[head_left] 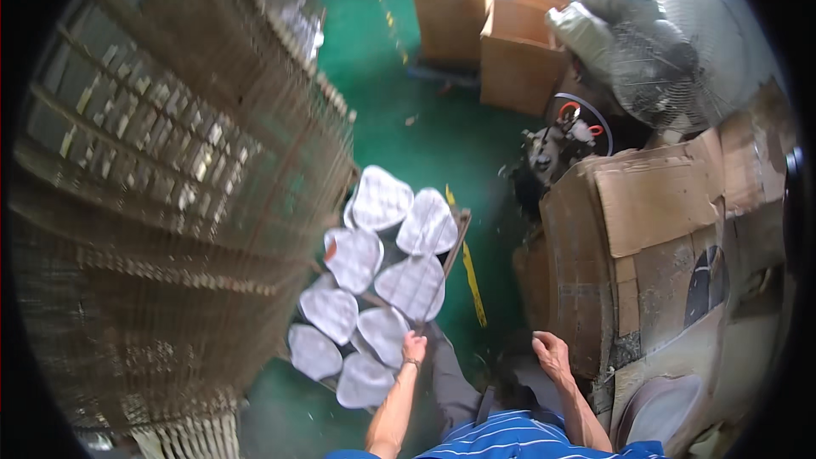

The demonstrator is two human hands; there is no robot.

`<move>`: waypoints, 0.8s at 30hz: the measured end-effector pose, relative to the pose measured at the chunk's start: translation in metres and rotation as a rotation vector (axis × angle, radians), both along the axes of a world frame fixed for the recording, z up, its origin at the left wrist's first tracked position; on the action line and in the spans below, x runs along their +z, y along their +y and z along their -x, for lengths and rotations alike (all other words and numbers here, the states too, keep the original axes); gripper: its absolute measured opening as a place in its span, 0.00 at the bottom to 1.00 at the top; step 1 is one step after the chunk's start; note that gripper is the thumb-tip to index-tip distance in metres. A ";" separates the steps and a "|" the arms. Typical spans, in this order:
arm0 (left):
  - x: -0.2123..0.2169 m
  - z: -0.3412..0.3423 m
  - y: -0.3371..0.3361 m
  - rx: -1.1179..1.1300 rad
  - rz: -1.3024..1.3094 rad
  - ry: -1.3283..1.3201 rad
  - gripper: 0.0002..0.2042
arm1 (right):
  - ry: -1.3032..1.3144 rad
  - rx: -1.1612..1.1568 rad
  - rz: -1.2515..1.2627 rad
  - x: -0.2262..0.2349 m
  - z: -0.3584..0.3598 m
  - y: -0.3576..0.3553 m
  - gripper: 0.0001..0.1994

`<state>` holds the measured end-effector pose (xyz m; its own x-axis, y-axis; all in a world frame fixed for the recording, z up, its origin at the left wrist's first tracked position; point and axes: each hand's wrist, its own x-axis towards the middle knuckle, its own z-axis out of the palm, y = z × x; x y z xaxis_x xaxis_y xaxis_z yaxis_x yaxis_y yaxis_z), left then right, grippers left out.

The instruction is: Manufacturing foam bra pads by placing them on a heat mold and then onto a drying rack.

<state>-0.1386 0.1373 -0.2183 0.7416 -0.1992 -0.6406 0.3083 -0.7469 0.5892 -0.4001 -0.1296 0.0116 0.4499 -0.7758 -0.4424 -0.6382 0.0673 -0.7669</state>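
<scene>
Where your left hand (414, 347) rests its curled fingers on the pale, rounded-triangle mesh pieces (382, 272) at twelve o'clock, your right hand (551, 353) hangs loosely open, empty.

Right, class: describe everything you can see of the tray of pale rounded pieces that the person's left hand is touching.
The tray is a flat rack with a thin brown frame, tilted diagonally over the green floor beside tall stacked wire racks. About nine pale grey, rounded-triangular pieces with a fine grid texture lie on it, close together and some overlapping. The left hand rests at its near edge; whether the fingers grip it cannot be told. The right hand is apart from it.
</scene>
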 end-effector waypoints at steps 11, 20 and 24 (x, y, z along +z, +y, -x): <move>0.172 0.062 -0.160 -0.310 0.306 0.341 0.29 | -0.074 -0.411 0.431 0.058 0.135 -0.019 0.14; 0.249 0.151 -0.238 -0.804 0.434 0.644 0.27 | 0.249 -0.887 0.473 0.104 0.227 0.019 0.12; 0.247 0.162 -0.243 -0.881 0.293 0.659 0.28 | 0.421 -1.148 0.556 0.085 0.260 0.056 0.11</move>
